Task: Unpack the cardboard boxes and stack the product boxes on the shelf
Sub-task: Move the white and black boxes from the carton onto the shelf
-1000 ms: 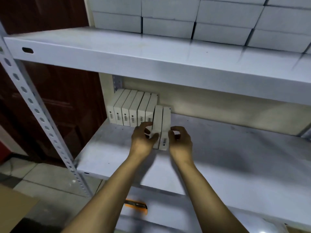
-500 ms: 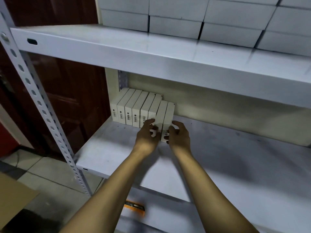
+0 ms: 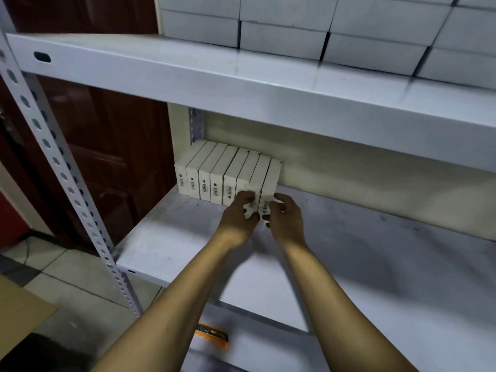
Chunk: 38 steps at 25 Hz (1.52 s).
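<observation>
Several slim white product boxes [image 3: 214, 173] stand upright in a row at the back left of the middle shelf [image 3: 375, 264]. The two rightmost boxes [image 3: 265, 178] stick out slightly in front of the others. My left hand [image 3: 239, 218] pinches the front end of the left one of the pair with curled fingers. My right hand [image 3: 284, 218] holds the right one's front end with curled fingers. The hands hide the lower front ends of both boxes.
The upper shelf [image 3: 241, 73] overhangs the hands and carries several larger white boxes [image 3: 322, 28]. A perforated upright post [image 3: 61, 178] stands at the left. An orange utility knife [image 3: 212, 335] lies on the lower shelf. A cardboard flap [image 3: 18, 315] shows at bottom left.
Both hands have pushed the two rightmost boxes back toward the wall, closing them up with the row. The view has moved closer to the shelf.
</observation>
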Motion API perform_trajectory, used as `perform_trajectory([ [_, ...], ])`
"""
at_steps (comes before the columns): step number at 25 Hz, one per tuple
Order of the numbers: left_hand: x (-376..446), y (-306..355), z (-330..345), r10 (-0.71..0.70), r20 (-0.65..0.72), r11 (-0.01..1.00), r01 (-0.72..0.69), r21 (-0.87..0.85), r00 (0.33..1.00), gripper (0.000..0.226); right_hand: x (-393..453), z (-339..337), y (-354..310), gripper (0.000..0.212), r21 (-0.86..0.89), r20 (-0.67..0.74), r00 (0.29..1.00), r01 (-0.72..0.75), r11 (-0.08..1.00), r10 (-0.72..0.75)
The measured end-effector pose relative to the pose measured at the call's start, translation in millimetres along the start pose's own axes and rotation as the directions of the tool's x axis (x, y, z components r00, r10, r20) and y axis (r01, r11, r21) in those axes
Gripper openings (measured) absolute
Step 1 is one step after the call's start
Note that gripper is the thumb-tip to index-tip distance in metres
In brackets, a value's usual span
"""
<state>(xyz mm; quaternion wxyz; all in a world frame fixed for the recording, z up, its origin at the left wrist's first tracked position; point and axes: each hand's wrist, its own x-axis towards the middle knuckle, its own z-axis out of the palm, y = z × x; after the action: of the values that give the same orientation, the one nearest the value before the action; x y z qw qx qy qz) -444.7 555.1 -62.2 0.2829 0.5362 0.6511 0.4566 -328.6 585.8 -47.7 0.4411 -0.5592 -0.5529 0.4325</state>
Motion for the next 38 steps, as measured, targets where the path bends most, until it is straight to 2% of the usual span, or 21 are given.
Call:
perform_trajectory([
  [10, 6, 10, -4, -0.012, 0.073, 0.999, 0.01, 0.033, 0.997, 0.05, 17, 0, 1, 0.039, -0.046, 0.034, 0.999, 0.01, 0.999, -0.008],
  [15, 3, 9, -8, -0.007, 0.057, 0.997, 0.003, 0.072, 0.998, 0.049, 14, -1, 4, 0.03, -0.031, 0.008, 1.0, 0.021, 0.999, -0.021],
  [18, 1, 5, -12, 0.026, 0.045, 0.99, -0.032, 0.137, 0.999, 0.047, 7, -4, 7, 0.019, -0.116, 0.005, 0.997, 0.082, 0.99, -0.082],
  [25, -25, -6, -27, 0.042, -0.05, 0.965, -0.027, 0.26, 0.998, 0.043, -19, 7, 11, 0.024, -0.274, 0.158, 0.97, 0.221, 0.936, -0.183],
  [30, -52, -14, -49, 0.044, -0.124, 0.955, -0.005, 0.296, 0.991, 0.041, -40, 25, 7, 0.029, -0.258, 0.26, 0.951, 0.238, 0.937, -0.17],
  [38, -103, -31, -89, -0.026, -0.291, 0.939, 0.124, 0.322, 0.956, 0.038, -74, 67, 7, 0.031, -0.21, 0.42, 0.864, 0.39, 0.896, -0.278],
])
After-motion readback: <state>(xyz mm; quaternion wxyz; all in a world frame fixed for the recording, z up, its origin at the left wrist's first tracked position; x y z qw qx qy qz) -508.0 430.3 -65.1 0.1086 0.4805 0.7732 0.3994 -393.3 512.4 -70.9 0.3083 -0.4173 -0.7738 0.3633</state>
